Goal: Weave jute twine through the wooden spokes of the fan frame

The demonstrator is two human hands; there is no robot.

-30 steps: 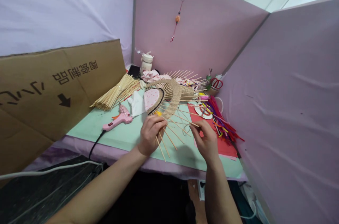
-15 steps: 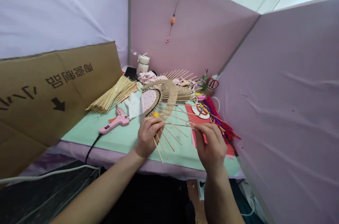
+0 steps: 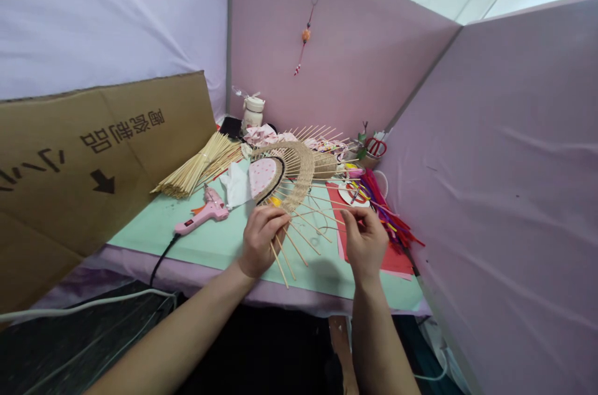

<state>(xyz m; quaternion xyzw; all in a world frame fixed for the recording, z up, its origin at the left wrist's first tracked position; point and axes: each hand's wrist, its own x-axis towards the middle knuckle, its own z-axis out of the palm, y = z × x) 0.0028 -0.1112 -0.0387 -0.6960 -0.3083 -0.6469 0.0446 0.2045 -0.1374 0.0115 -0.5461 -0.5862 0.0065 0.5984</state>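
A woven fan-shaped piece (image 3: pixel 303 180) has thin wooden sticks radiating from a band of tan cord, with a pink dotted panel (image 3: pixel 264 176) edged in black at its centre. My left hand (image 3: pixel 264 239) grips its lower end, fingers wrapped round the sticks and the band's edge. To the right, my right hand (image 3: pixel 367 242) pinches a thin cord that runs left towards the band. The cord's loose length curls below the sticks. Beyond the band, a tan roll (image 3: pixel 326 166) is partly hidden by sticks.
On the green table (image 3: pixel 215 258), a pink glue gun (image 3: pixel 210 211) and a bundle of sticks (image 3: pixel 191 167) lie left. Red sheets (image 3: pixel 397 261), pipe cleaners (image 3: pixel 374 186) and red scissors (image 3: pixel 376 147) are right. A white bottle (image 3: pixel 253 113) stands behind; cardboard (image 3: pixel 107 152) borders the left.
My right hand has moved slightly left and up, with its fingertips still pinched. The cord hangs looser between the hands. My left hand has stayed in place.
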